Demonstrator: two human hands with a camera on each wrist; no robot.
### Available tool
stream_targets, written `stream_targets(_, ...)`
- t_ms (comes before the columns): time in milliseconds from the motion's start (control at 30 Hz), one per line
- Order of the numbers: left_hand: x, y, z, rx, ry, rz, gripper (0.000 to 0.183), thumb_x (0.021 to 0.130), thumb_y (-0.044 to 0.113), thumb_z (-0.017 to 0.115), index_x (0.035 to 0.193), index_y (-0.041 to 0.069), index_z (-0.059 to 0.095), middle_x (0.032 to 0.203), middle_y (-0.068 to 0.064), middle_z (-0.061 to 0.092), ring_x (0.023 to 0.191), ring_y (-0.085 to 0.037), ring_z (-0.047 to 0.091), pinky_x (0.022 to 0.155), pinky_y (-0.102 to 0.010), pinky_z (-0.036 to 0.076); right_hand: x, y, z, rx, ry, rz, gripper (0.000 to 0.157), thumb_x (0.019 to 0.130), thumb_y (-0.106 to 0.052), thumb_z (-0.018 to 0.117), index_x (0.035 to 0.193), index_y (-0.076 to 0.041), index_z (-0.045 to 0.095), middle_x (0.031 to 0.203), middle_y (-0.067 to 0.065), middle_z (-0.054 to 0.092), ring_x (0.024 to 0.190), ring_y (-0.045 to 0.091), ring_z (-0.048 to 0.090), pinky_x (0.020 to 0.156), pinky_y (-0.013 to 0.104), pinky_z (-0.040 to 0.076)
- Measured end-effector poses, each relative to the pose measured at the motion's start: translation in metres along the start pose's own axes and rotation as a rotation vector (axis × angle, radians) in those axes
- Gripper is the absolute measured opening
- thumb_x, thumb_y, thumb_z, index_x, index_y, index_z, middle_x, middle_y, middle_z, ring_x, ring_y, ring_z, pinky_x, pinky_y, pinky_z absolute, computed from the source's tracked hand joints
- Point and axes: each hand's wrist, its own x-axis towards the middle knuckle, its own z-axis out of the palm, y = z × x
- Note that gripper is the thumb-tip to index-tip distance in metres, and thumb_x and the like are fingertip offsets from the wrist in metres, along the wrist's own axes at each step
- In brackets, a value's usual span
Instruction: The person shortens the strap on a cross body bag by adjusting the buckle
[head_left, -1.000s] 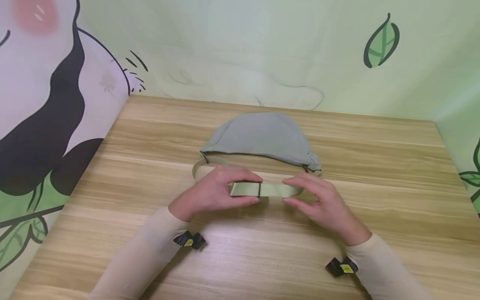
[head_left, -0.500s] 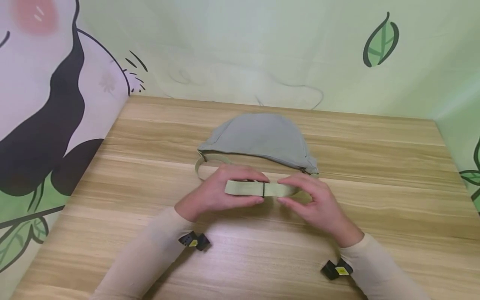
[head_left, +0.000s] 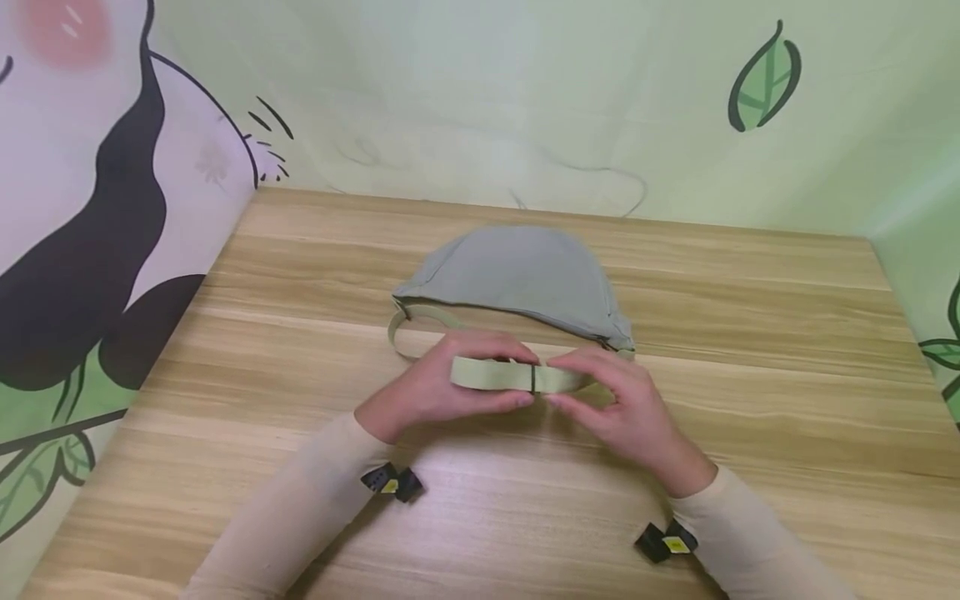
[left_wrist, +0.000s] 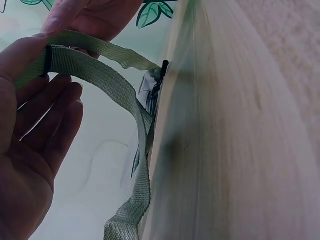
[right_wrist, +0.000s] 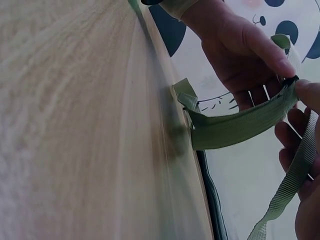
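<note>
A grey half-moon waist bag (head_left: 517,267) lies on the wooden table, its pale green webbing strap (head_left: 487,375) raised in front of it. My left hand (head_left: 442,383) pinches the strap at a thin black slide buckle (head_left: 533,379) between thumb and index finger. Just right of the buckle, my right hand (head_left: 637,404) pinches the strap, its fingertips close to the left hand's. In the left wrist view, the strap (left_wrist: 100,75) arches away from the fingers toward the table. The right wrist view shows two lengths of webbing (right_wrist: 240,125) leaving the hands.
The wooden table (head_left: 262,333) reaches back to a wall (head_left: 480,100) printed with a panda and leaves. A loop of strap (head_left: 397,333) stands at the bag's left end. Each sleeved wrist carries a small black device (head_left: 666,543).
The hands have come closer together, the right moving left and the left slightly right. The buckle has shifted right, and the folded strap left of it looks longer. The bag has slid slightly left.
</note>
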Motion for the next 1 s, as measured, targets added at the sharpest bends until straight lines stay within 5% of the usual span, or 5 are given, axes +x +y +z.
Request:
stream_targets(167,0.002,0.000,0.001,0.081,-0.012,-0.055,0.040,0.088,0.012,0.091,0.125,0.009,0.076,0.118,-0.002,0.081,0.107,-0.013,0.075,0.098,-0.032,0.062,0.000,0.000,0.002,-0.001,0.035,-0.007,0.030,0.097,-0.020,0.083,0.118,0.000,0.076,0.109,0.016,0.079,0.105,0.015,0.074,0.099,0.017,0.056)
stream_targets(467,0.005,-0.005,0.008,0.251,-0.031,-0.037,0.040,0.083,0.013,0.094,0.117,0.007,0.074,0.111,-0.004,0.080,0.105,-0.015,0.075,0.103,-0.028,0.060,-0.001,-0.001,0.003,0.051,0.088,0.034,0.046,0.075,0.019,0.084,0.117,0.004,0.075,0.109,0.022,0.078,0.110,0.003,0.071,0.102,0.017,0.056)
stream_targets(633,0.005,-0.008,0.011,0.343,-0.028,-0.023,0.035,0.084,0.014,0.092,0.113,0.007,0.075,0.108,-0.004,0.080,0.103,-0.017,0.075,0.102,-0.030,0.061,-0.001,-0.001,0.003,0.087,0.089,0.055,0.046,0.075,0.022,0.081,0.117,0.006,0.074,0.109,0.024,0.077,0.109,0.001,0.070,0.101,0.017,0.057)
stream_targets(867,0.004,-0.002,0.009,0.413,-0.081,-0.128,0.037,0.089,0.019,0.089,0.121,0.009,0.073,0.116,-0.004,0.078,0.110,-0.020,0.075,0.102,-0.033,0.061,-0.002,0.000,0.000,0.032,0.045,0.100,0.049,0.076,0.020,0.082,0.122,0.003,0.073,0.113,0.020,0.078,0.108,0.001,0.068,0.098,0.013,0.054)
stream_targets(1000,0.005,0.002,0.007,0.460,-0.126,-0.132,0.036,0.092,0.020,0.086,0.124,0.010,0.072,0.115,-0.003,0.077,0.107,-0.018,0.074,0.098,-0.030,0.062,-0.002,-0.001,-0.001,-0.015,0.004,0.144,0.053,0.077,0.014,0.087,0.126,-0.002,0.074,0.120,0.016,0.079,0.115,0.004,0.069,0.102,0.013,0.052)
